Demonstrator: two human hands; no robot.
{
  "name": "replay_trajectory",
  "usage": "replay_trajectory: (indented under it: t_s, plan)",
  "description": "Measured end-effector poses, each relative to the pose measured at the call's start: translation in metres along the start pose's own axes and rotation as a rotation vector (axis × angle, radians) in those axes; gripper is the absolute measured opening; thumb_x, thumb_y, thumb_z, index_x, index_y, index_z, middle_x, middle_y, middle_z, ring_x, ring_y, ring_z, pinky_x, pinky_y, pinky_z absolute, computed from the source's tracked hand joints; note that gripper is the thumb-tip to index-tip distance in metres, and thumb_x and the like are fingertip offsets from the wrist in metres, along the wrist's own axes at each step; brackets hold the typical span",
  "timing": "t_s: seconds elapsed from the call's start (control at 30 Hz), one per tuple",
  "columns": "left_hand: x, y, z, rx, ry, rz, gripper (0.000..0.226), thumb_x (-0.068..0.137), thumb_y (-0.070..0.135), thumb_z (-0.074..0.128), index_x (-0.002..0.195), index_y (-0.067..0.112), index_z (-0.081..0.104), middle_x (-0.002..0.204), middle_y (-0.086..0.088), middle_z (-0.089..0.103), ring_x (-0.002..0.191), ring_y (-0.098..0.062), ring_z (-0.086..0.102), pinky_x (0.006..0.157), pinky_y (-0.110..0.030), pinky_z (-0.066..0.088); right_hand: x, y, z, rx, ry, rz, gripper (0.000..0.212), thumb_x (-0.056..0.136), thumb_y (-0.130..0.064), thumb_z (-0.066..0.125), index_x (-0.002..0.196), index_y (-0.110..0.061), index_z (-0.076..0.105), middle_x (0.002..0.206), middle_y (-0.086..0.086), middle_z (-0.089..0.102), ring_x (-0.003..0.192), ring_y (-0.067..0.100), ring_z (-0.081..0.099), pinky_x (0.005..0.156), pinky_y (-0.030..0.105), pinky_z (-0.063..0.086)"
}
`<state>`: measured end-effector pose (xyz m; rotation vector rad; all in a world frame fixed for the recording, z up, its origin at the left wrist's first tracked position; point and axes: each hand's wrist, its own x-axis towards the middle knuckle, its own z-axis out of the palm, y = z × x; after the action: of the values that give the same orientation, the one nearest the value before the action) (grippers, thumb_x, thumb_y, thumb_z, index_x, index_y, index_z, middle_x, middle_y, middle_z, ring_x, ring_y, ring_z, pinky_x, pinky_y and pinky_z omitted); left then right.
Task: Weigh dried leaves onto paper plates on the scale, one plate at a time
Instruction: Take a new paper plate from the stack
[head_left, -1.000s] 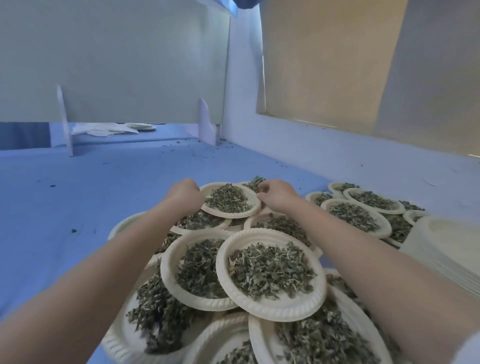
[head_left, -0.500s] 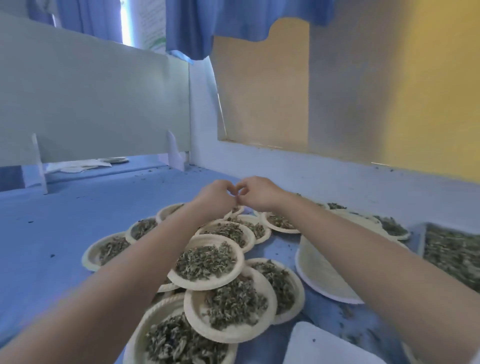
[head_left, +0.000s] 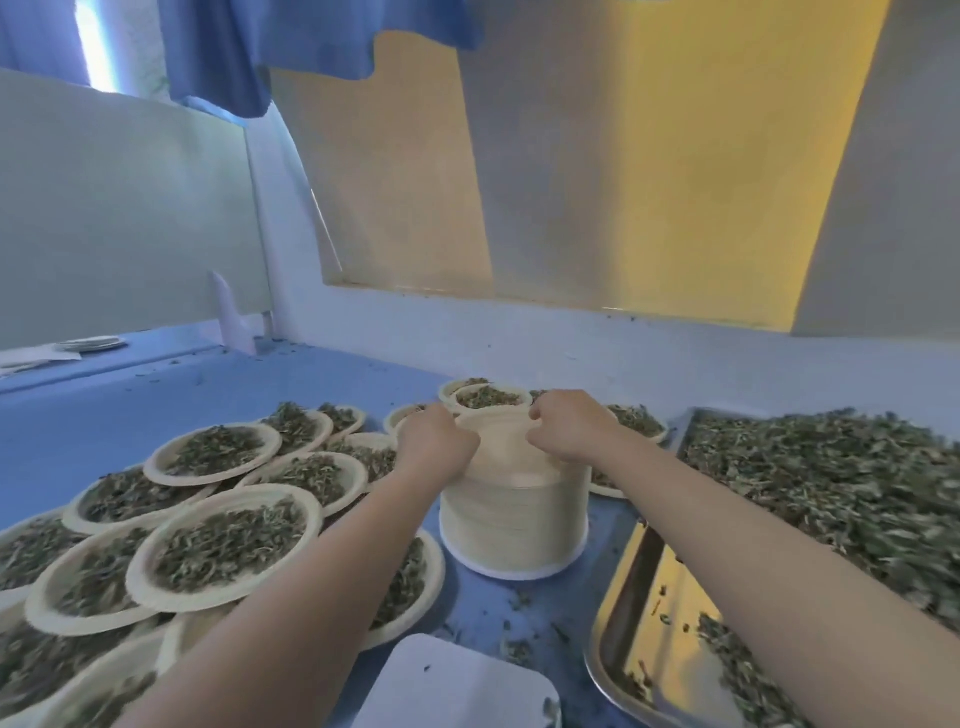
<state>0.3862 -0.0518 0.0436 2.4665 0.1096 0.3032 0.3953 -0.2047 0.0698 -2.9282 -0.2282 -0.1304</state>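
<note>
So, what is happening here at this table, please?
A person is portioning dried leaves. Both hands, the left hand and the right hand, grip the top of a tall stack of empty cream paper plates, apparently to take one. Many filled cream paper plates of leaves lie overlapping on the left. A metal tray of loose dried leaves sits on the right. The white scale platform in front is bare.

Hands: left hand (head_left: 435, 441) and right hand (head_left: 569, 434) curl over the top edge of a tall stack of cream paper plates (head_left: 514, 514).
Left: overlapping leaf-filled paper plates (head_left: 223, 545).
Right: steel tray (head_left: 631, 613) of loose dried green leaves (head_left: 831, 488).
Surface: blue table (head_left: 104, 415).
</note>
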Motion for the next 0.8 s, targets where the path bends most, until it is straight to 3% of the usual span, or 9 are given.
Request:
replay_trajectory:
  t_s: [0.1, 0.2, 0.23, 0.3, 0.4, 0.7, 0.8]
  plan:
    - [0.005, -0.003, 0.009, -0.040, -0.026, -0.042, 0.020, 0.077, 0.002, 0.047, 0.065, 0.012, 0.035, 0.063, -0.001, 0.038, 0.054, -0.014, 0.033, 0.047, -0.023, 0.024, 0.004, 0.013, 0.010, -0.069, 0.008, 0.074, 0.033, 0.087, -0.011, 0.046, 0.118, -0.006, 0.058, 0.121, 0.014, 0.056, 0.114, 0.033, 0.045, 0.086, 0.037, 0.044]
    - [0.006, -0.007, 0.010, -0.108, -0.032, -0.044, 0.023, 0.076, -0.001, 0.040, 0.064, 0.015, 0.029, 0.062, -0.002, 0.031, 0.054, -0.015, 0.026, 0.048, -0.025, 0.020, 0.006, 0.026, 0.017, 0.005, -0.024, 0.133, 0.042, 0.088, -0.007, 0.042, 0.130, -0.009, 0.048, 0.124, 0.012, 0.052, 0.121, 0.033, 0.042, 0.097, 0.040, 0.041]
    - [0.006, -0.007, 0.009, -0.102, -0.039, -0.030, 0.024, 0.077, -0.002, 0.039, 0.064, 0.015, 0.027, 0.062, -0.002, 0.030, 0.054, -0.015, 0.025, 0.049, -0.025, 0.019, 0.006, 0.028, 0.018, 0.054, -0.035, 0.132, 0.036, 0.088, -0.006, 0.042, 0.124, -0.008, 0.050, 0.113, 0.009, 0.055, 0.111, 0.028, 0.049, 0.091, 0.037, 0.044]
    - [0.005, -0.006, 0.007, -0.046, -0.054, 0.008, 0.025, 0.078, -0.003, 0.038, 0.062, 0.013, 0.027, 0.062, -0.002, 0.030, 0.055, -0.015, 0.025, 0.048, -0.025, 0.018, 0.005, 0.030, 0.019, 0.061, -0.036, 0.135, 0.010, 0.088, -0.004, 0.042, 0.090, -0.007, 0.051, 0.080, 0.002, 0.049, 0.075, 0.016, 0.050, 0.063, 0.028, 0.042]
    - [0.005, 0.000, 0.000, 0.010, -0.071, 0.034, 0.030, 0.077, -0.007, 0.035, 0.060, 0.015, 0.024, 0.060, -0.002, 0.026, 0.053, -0.015, 0.020, 0.048, -0.025, 0.014, 0.005, 0.023, 0.014, 0.040, 0.000, 0.157, 0.025, 0.086, 0.000, 0.041, 0.063, -0.011, 0.038, 0.065, 0.002, 0.041, 0.056, 0.014, 0.037, 0.047, 0.026, 0.027]
    - [0.001, 0.016, -0.034, 0.018, -0.013, 0.060, 0.026, 0.082, -0.006, 0.034, 0.065, 0.012, 0.025, 0.067, -0.003, 0.030, 0.056, -0.015, 0.024, 0.048, -0.025, 0.019, -0.008, 0.008, -0.024, 0.123, 0.095, 0.110, 0.029, 0.084, 0.006, 0.039, 0.063, -0.012, 0.031, 0.065, 0.004, 0.035, 0.056, 0.016, 0.031, 0.048, 0.026, 0.023]
    - [-0.015, 0.014, -0.048, 0.038, -0.004, 0.055, 0.027, 0.081, -0.007, 0.035, 0.065, 0.012, 0.025, 0.065, -0.003, 0.028, 0.055, -0.015, 0.024, 0.047, -0.024, 0.018, -0.031, 0.000, -0.030, 0.195, 0.101, 0.090, 0.016, 0.085, 0.007, 0.038, 0.078, 0.001, 0.051, 0.081, 0.013, 0.052, 0.064, 0.021, 0.044, 0.054, 0.029, 0.035]
